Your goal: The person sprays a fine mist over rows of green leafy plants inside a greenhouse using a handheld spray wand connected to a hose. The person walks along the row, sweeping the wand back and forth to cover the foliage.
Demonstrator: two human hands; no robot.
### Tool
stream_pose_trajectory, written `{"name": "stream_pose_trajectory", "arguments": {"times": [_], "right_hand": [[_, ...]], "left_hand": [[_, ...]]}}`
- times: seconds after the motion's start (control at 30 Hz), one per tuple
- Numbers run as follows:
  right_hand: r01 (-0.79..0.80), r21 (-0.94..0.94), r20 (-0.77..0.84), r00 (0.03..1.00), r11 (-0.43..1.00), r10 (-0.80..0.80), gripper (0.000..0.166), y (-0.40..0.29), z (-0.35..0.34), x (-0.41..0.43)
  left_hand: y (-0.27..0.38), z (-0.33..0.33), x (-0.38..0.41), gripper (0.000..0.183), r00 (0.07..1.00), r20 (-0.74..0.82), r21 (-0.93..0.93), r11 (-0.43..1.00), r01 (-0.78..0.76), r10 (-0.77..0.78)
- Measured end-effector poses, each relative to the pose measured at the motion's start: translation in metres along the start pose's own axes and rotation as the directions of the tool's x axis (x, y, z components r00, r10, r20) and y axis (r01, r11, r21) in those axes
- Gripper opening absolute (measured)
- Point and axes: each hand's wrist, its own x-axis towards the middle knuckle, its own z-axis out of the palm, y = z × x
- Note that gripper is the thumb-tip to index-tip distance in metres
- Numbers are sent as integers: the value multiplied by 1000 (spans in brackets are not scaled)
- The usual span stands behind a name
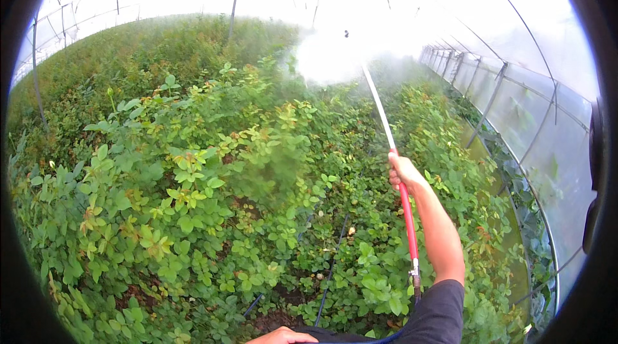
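Observation:
My right hand (403, 171) grips the red sleeve of a spray lance (409, 223), held out over the leafy bushes. Beyond the hand the lance's pale metal tube (379, 102) reaches forward into a dense white mist (333, 56), which surrounds its far end. A metal valve fitting (414, 269) joins the lance's lower end beside my forearm. At the bottom edge only part of my left hand (282, 336) shows, close to my body; its grip is hidden. A blue hose (388, 338) crosses in front of my dark clothing.
Rose-like bushes (159, 228) spread densely ahead and to the left. Dark irrigation pipes (333, 266) run along the ground between plants. A clear plastic greenhouse wall (555, 150) with metal framing curves along the right. A thin post (235, 3) rises from the bushes farther back.

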Motion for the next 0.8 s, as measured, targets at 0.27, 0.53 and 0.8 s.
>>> {"name": "stream_pose_trajectory", "arguments": {"times": [0.27, 0.53, 0.8], "right_hand": [[131, -86, -329, 932, 988, -152, 36, -17, -99, -7], [220, 228, -413, 904, 948, -111, 33, 5, -125, -52], [112, 384, -351, 936, 917, 32, 34, 64, -63, -128]], "left_hand": [[6, 6, -2, 20, 1000, -23, 41, 999, -4, 5], [17, 8, -25, 19, 999, 5, -8, 999, 44, -44], [35, 13, -119, 17, 999, 39, 30, 999, 24, -25]]}}
